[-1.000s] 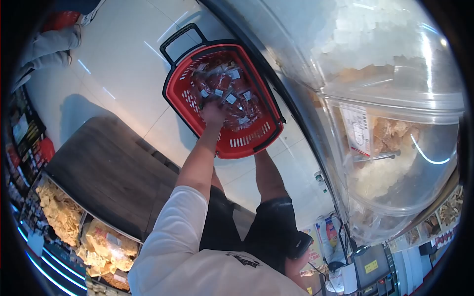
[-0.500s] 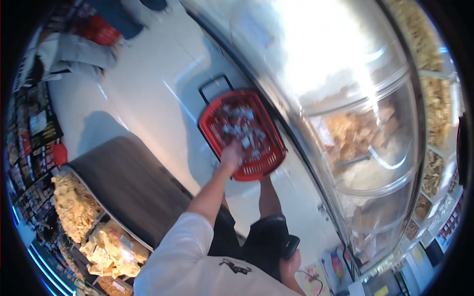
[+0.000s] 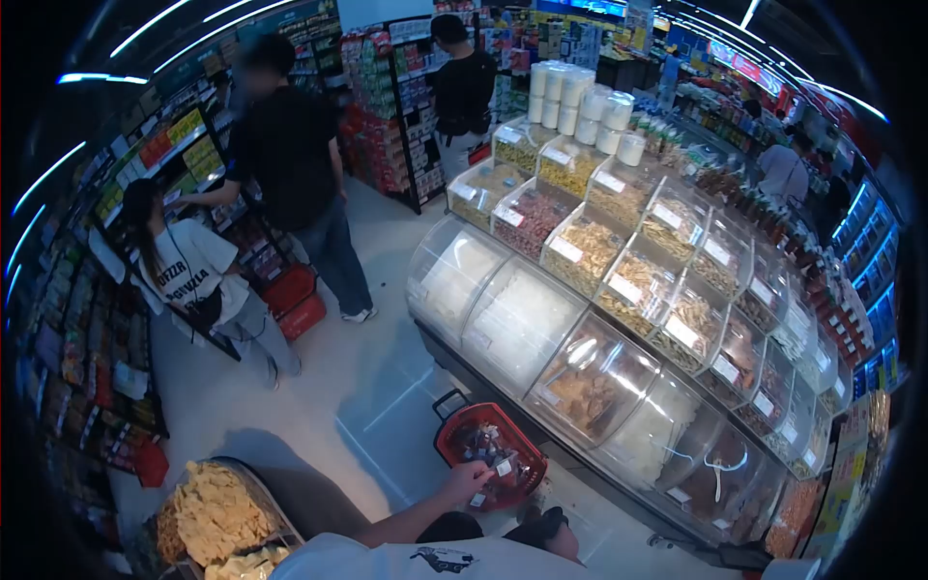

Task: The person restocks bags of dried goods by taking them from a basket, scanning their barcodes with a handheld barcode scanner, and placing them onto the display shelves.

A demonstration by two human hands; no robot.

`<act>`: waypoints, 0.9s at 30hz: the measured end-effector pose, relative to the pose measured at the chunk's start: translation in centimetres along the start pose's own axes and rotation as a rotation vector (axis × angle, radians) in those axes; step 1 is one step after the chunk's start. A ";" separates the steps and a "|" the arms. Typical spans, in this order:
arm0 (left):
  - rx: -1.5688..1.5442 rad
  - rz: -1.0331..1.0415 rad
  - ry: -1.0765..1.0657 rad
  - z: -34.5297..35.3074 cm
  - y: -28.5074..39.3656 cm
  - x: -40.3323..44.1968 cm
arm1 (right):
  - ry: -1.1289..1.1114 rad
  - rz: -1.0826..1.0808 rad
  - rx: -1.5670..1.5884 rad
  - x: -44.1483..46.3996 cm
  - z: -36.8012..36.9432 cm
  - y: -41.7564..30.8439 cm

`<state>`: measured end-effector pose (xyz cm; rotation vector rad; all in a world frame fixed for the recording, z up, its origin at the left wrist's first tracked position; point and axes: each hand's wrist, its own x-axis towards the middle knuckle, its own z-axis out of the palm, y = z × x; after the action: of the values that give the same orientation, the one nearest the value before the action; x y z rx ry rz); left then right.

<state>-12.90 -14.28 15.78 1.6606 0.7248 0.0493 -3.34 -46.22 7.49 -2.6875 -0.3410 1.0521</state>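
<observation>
The red shopping basket (image 3: 447, 443) stands on the floor ahead of my legs, beside the bulk-food counter, and holds several small packages. My left hand (image 3: 468, 481) reaches over its near side, fingers pinched at a white-labelled package (image 3: 504, 467); the grip is small in view. The basket's black handle (image 3: 448, 398) sticks out at the far left end. Low by my shorts, my right hand (image 3: 564, 543) is partly hidden by my shirt and is closed around a dark, phone-like object (image 3: 552, 522).
The bulk counter's curved clear lids (image 3: 522, 309) run along the right, with bins of dried goods (image 3: 585, 246) above. A snack bin (image 3: 217, 512) stands close at lower left. Two people (image 3: 300, 184) (image 3: 193, 271) are near the left shelves, beside another red basket (image 3: 295, 302).
My view has tilted up, bringing the aisle, people and whole counter into sight. The basket sits lower in view. My left hand is still at it; the dark object stays in my right hand.
</observation>
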 end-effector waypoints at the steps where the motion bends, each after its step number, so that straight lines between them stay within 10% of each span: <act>1: 0.021 0.023 -0.018 -0.9 1.4 -0.2 | 0.020 0.007 0.029 -0.5 0.3 0.2; 12: 0.233 0.444 0.083 1.0 15.7 -2.0 | 0.242 0.063 0.364 -6.2 -5.3 7.2; 27: -0.084 0.316 -0.426 34.3 25.7 -3.4 | 0.458 -0.253 0.770 -14.3 -29.4 20.6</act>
<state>9.72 -47.02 32.08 1.6196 0.1348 -0.0494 9.29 -73.86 31.37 -2.0227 -0.1365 0.3544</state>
